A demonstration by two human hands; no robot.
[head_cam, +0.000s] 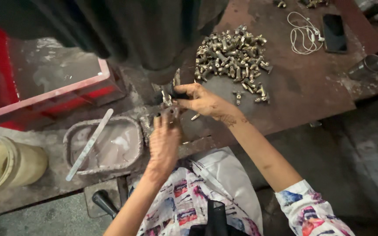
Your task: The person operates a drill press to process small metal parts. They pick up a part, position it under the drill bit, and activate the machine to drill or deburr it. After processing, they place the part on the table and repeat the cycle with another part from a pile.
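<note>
The left hand point(163, 142) pressed its fingertips onto a small brass fitting point(170, 111) seated below the dark machine head point(154, 39). The right hand point(202, 101), at two o'clock of the left, pinched the fitting's top between thumb and fingers. The heap of brass fittings point(232, 54) lay at one o'clock on the rusty bench point(302, 83); a tub of milky liquid point(106, 144) sat at nine o'clock.
</note>
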